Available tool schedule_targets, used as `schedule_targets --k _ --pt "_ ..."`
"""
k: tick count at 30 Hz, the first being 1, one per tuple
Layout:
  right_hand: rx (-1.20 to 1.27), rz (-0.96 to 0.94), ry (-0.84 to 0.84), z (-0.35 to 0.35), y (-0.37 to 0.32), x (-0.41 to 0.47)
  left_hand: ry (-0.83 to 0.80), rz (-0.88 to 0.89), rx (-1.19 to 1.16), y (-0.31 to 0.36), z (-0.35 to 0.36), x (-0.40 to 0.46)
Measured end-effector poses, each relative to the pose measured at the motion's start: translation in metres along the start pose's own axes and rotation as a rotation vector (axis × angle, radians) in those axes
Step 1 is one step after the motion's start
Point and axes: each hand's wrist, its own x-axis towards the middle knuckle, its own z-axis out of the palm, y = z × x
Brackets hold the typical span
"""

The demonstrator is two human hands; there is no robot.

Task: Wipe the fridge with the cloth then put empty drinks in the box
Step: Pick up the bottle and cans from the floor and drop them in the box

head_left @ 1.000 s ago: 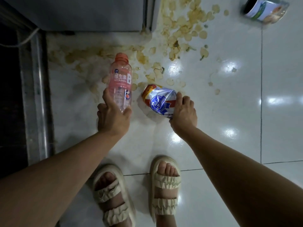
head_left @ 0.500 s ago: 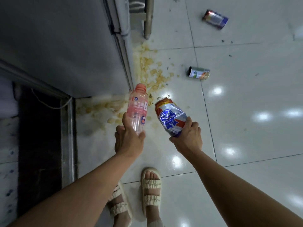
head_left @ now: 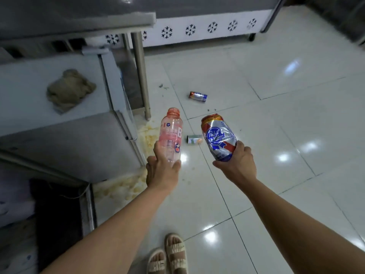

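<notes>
I see left hand (head_left: 162, 171) outstretched, fingers wrapped round the uncapped pink bottle (head_left: 170, 135), held upright above the floor | right hand (head_left: 236, 163) clamped on the dented beer can (head_left: 218, 137), tilted; two cans (head_left: 198, 96) on tiles beyond | cloth (head_left: 69, 89) on fridge (head_left: 59, 115) top | fingers mostly hidden; box not visible to me
</notes>
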Motion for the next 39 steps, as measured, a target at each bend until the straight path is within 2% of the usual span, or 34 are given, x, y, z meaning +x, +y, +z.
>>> schedule_targets --k 10,19,28,39 --pt "0.122 0.052 0.229 -0.157 -0.010 -0.073 -0.037 0.312 -0.045 0.118 -0.073 -0.079" --pt "0.184 0.126 0.421 -0.259 0.031 -0.101 -0.089 0.491 -0.023 0.214 -0.067 -0.129" --pt "0.240 0.166 0.544 -0.355 0.128 -0.073 -0.147 0.595 -0.008 0.327 0.015 -0.166" --pt "0.238 0.155 0.601 -0.486 0.283 0.004 -0.111 0.669 -0.057 0.489 0.154 -0.197"
